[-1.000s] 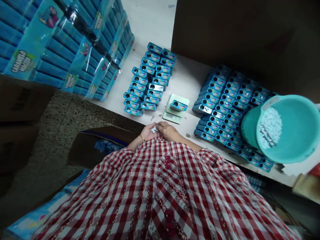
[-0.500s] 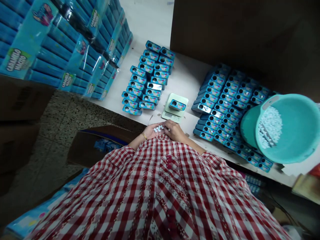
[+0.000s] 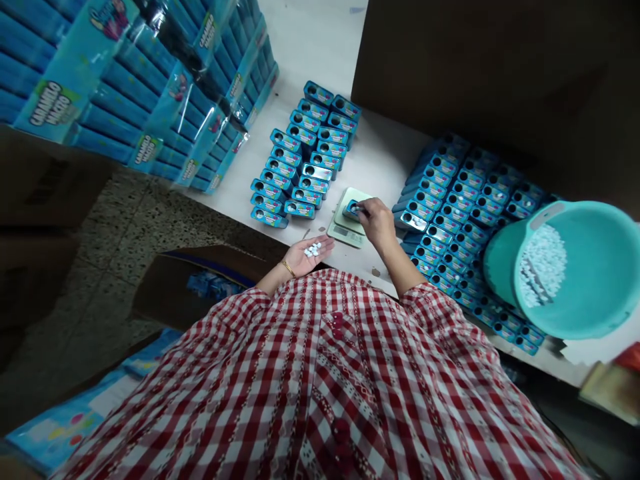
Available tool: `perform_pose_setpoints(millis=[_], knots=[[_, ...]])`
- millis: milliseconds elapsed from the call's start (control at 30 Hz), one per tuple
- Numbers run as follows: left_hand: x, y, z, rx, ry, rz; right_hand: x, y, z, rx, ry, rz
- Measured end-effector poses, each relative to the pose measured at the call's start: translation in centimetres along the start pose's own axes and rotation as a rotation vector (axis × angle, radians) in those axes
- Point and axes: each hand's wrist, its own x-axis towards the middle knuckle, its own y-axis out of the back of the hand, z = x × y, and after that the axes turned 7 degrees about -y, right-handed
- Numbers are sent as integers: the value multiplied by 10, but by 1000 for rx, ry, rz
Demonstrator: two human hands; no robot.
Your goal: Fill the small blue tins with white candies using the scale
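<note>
Palm up near the table's front edge, my left hand (image 3: 306, 256) holds a small heap of white candies (image 3: 313, 249), its fingers stretched out flat. My right hand (image 3: 377, 222) is over the kitchen scale (image 3: 344, 233), fingers pinched together at the hole in the top of a blue box (image 3: 352, 207). Whatever lies between those fingertips is too small and covered to make out. The box stands on the scale's plate, and its right part is hidden behind my right hand.
Blue boxes with round holes (image 3: 287, 157) stand in rows left of the scale, more blue boxes (image 3: 457, 207) to its right. A turquoise bucket (image 3: 595, 267) with white candies is at the far right. Wrapped blue packs (image 3: 165, 100) are stacked at left; an open carton (image 3: 165, 287) sits below.
My right hand has moved from beside my left palm up and right to the box on the scale. My left hand still holds candies, now with its palm uncovered. The view has shifted slightly.
</note>
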Motion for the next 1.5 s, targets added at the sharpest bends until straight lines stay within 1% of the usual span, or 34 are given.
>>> perform_pose_setpoints(millis=[67, 133, 167, 200, 233, 300, 367, 400, 500, 567, 733, 900, 1000, 1100, 1200, 1267, 1333, 1400, 1500], knots=[[-1, 3, -1, -13, 6, 0, -2, 1, 0, 22, -1, 23], [-1, 6, -1, -23, 12, -4, -10, 3, -1, 51, -4, 48], [0, 6, -2, -25, 16, -5, -16, 3, -4, 62, 0, 45], [0, 7, -2, -26, 22, -6, -24, 2, -8, 67, 17, 17], [1, 7, -3, -27, 32, -12, -33, 0, -14, 64, 51, -45], [2, 7, -6, -31, 51, -34, -53, -7, -28, 7, 155, -244], [2, 8, -8, -22, 89, -60, -69, -16, -43, -129, 244, -441], [2, 9, -10, -8, 112, -64, -75, -21, -49, -208, 264, -512], [2, 13, -13, 61, 164, -30, -83, -30, -58, -373, 281, -634], [1, 16, -14, 90, 170, -2, -83, -32, -59, -410, 299, -667], [0, 16, -15, 77, 161, 7, -81, -33, -58, -405, 274, -597], [3, 17, -16, 67, 161, 25, -81, -36, -56, -367, 349, -637], [4, 18, -15, 74, 157, 19, -81, -36, -55, -391, 328, -595], [5, 18, -15, 116, 143, 24, -81, -35, -51, -361, 311, -559], [6, 17, -16, 146, 111, 49, -82, -35, -46, -320, 336, -549], [6, 17, -17, 164, 104, 42, -83, -34, -42, -287, 357, -546], [6, 14, -17, 180, 101, 10, -83, -33, -38, -250, 355, -529], [6, 8, -17, 168, 85, -30, -82, -29, -35, -185, 330, -485], [8, -8, -14, 116, 42, -84, -73, -21, -27, -5, 244, -338]])
